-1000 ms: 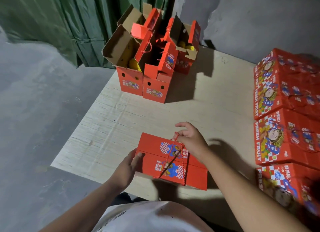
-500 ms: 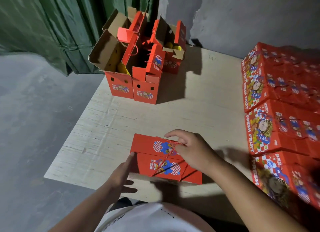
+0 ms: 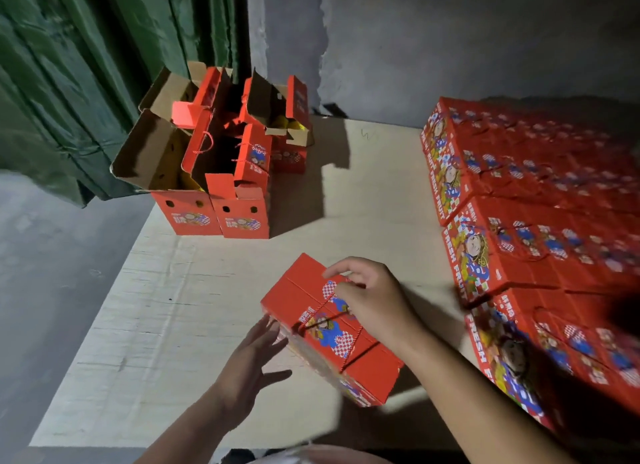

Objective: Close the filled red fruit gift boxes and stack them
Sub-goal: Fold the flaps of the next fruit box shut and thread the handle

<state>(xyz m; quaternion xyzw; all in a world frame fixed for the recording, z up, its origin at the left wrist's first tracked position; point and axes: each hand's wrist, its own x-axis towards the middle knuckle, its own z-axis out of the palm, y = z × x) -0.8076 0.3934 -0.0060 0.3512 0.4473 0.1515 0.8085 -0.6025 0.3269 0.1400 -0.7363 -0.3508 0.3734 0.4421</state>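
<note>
A closed red fruit gift box (image 3: 311, 307) with a red string handle is tilted and turned diagonally near the table's front. My right hand (image 3: 372, 299) lies on its top and pinches the string handle. My left hand (image 3: 252, 366) is spread with straight fingers, its fingertips at the box's left end. Several open red boxes (image 3: 214, 186) with raised flaps stand at the far left of the table; yellow fruit shows inside some. A stack of closed red boxes (image 3: 519, 228) fills the right side.
The pale plywood table (image 3: 194, 290) has bare room in the middle and at the front left. A green tarp (image 3: 86, 65) hangs at the back left, a grey wall (image 3: 450, 41) behind. Grey floor lies to the left.
The closed box has turned from lying crosswise to a diagonal and tipped up under my right hand. My left hand has let go of its end and opened.
</note>
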